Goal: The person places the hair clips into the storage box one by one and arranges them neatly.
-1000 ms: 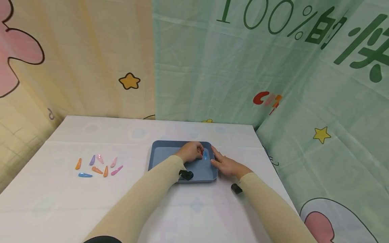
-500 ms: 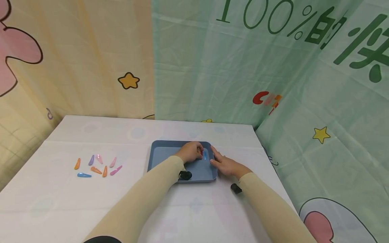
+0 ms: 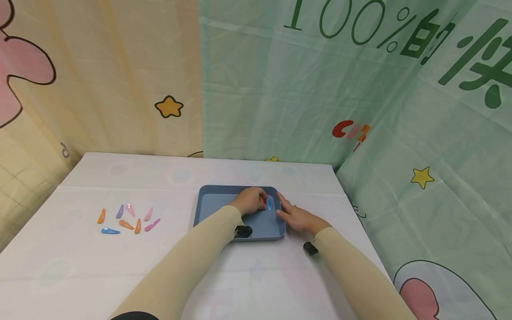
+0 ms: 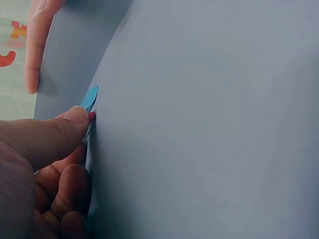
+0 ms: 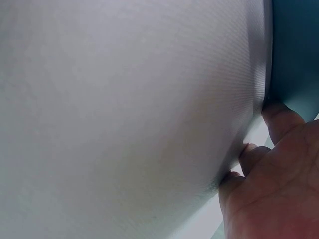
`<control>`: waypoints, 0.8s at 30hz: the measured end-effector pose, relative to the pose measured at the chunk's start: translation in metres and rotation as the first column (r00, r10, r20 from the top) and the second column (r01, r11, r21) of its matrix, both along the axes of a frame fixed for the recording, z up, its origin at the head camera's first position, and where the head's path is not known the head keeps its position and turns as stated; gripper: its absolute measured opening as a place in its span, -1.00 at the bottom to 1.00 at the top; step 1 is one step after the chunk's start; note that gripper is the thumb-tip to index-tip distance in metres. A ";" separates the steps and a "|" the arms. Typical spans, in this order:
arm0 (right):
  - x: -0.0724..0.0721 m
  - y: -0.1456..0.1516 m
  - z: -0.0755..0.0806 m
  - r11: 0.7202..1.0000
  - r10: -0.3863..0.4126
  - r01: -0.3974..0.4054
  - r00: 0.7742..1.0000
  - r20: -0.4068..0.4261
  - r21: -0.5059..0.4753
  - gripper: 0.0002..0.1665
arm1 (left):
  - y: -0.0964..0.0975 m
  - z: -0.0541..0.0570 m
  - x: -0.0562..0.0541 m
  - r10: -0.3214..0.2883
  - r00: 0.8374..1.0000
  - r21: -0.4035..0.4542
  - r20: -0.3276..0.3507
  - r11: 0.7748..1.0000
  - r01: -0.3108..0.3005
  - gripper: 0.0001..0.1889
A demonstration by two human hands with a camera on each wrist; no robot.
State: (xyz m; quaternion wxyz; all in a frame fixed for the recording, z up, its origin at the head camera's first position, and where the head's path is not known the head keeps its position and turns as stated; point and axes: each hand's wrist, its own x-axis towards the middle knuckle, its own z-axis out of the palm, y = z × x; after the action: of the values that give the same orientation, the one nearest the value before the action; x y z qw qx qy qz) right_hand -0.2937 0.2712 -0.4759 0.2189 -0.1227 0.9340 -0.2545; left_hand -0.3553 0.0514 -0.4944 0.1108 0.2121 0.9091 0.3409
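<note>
My left hand (image 3: 250, 201) reaches into the blue-grey tray (image 3: 218, 190), thumb and fingertips pinching a red hair clip. Only the red tip of that hair clip (image 4: 91, 116) shows past the thumb in the left wrist view. Right beside it lies a blue hair clip (image 3: 269, 204) on the tray floor, near the tray's right side. My right hand (image 3: 298, 218) rests against the right rim of the tray with its fingers extended. In the right wrist view, the fingertips (image 5: 281, 119) meet the tray's outer wall.
To the left on the white-covered table (image 3: 168, 280) lie several loose hair clips: orange (image 3: 102, 216), purple (image 3: 120, 211), pink (image 3: 152, 224) and one blue clip (image 3: 110, 231). Printed curtains (image 3: 260, 89) hang behind the table and along its right side.
</note>
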 end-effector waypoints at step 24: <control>-0.003 0.001 -0.005 1.000 0.013 -0.013 1.000 -0.015 0.002 -0.12 | -0.002 0.000 0.002 -0.021 1.000 -0.035 -0.023 0.999 0.020 -0.62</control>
State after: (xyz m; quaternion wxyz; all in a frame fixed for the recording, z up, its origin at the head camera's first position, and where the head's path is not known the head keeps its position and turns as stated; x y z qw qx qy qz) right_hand -0.2967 0.2723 -0.4809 0.2137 -0.1304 0.9350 -0.2511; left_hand -0.3537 0.0497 -0.4941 0.1073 0.2235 0.9140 0.3212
